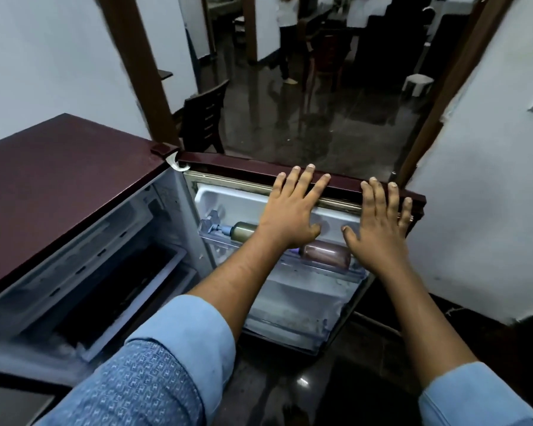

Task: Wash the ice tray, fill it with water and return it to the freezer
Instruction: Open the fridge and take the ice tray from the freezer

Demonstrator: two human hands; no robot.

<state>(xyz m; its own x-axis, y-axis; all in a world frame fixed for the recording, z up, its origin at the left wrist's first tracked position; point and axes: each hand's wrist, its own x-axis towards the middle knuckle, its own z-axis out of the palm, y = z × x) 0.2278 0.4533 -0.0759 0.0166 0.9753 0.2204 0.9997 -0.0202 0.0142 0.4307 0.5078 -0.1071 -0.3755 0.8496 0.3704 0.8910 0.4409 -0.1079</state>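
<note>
A maroon fridge (59, 173) stands at the left with its door (234, 169) swung wide. Inside, the freezer compartment (111, 290) at the top looks dark, with frost at its front lip; no ice tray shows in it or anywhere else. My left hand (293, 207) lies flat against the inner side of the door, fingers spread over the door's top edge. My right hand (379, 216) rests beside it, also flat with fingers apart, near the door's outer corner. Neither hand holds anything.
The door shelf carries an olive pump bottle (243, 231) and a brownish bottle (326, 253) lying on their sides. Beyond the door a doorway opens onto a dark glossy floor (320, 124) with a dark chair (205, 116), a white stool (417, 83) and a standing person (286, 32).
</note>
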